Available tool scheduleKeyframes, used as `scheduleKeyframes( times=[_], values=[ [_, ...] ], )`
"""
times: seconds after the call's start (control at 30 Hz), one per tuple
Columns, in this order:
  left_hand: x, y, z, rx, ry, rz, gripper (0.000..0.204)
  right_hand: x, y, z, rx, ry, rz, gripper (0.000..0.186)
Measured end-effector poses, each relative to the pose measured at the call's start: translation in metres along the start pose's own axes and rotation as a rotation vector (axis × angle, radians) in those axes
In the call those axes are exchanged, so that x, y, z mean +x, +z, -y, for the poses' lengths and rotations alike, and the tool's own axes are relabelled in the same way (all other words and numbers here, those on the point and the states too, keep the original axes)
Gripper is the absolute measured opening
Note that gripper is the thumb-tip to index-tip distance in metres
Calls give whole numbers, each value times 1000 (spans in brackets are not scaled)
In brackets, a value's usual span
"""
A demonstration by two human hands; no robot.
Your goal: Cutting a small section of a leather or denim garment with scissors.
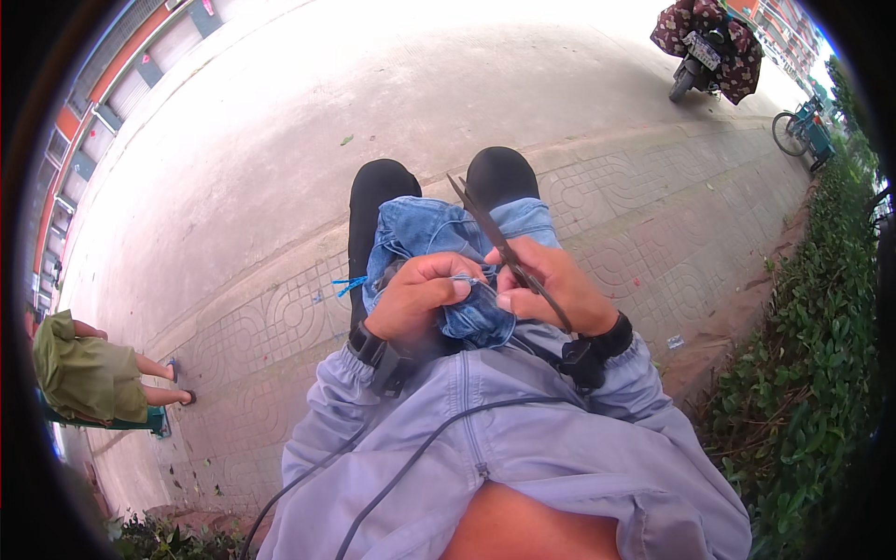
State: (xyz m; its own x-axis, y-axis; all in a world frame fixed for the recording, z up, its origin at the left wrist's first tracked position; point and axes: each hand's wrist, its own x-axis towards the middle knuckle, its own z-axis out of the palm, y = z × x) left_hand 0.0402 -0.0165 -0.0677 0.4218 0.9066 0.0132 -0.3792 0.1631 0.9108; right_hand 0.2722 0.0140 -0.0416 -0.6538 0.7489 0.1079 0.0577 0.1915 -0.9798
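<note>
Blue denim cloth [420,224], bunched and folded, lies across my lap with loose threads running over it. My left hand [425,291] is closed in a pinch on a thin pale blue strand at the cloth's near part. Close beside it, my right hand [555,287] is closed round long dark thread snips [495,233]. Their narrow blades point up and away, slightly apart at the tips. The fingertips of my right hand are close to the same strand; whether they touch it I cannot tell. A bright blue tuft of strings [349,284] hangs off the cloth's left side.
Patterned paving [308,313] surrounds my knees, with a concrete road [280,140] beyond. A person in green [89,369] sits at the left. A green hedge [793,411] runs along the right. A covered scooter [705,56] and a tricycle [805,131] stand far right.
</note>
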Motion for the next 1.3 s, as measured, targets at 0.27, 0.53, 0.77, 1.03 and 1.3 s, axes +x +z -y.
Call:
scheduleKeyframes(
  times=[0.27, 0.53, 0.77, 1.03, 1.3],
  values=[
    [-2, -4, 5, -61, 63, -137, 11, -26, -11, -1, -487, -127, -65, 46],
    [-2, -7, 6, 22, 108, -121, 13, -32, -5, 0, -827, -262, -115, 37],
    [-2, -11, 9, 135, 192, -117, 11, -32, 2, -3, -923, -328, -191, 33],
    [-1, -13, 11, 158, 186, -127, 14, -32, 4, -8, -930, -385, -217, 40],
    [0, -9, 9, 146, 201, -123, 13, -32, 5, -13, -913, -399, -223, 40]
  ],
)
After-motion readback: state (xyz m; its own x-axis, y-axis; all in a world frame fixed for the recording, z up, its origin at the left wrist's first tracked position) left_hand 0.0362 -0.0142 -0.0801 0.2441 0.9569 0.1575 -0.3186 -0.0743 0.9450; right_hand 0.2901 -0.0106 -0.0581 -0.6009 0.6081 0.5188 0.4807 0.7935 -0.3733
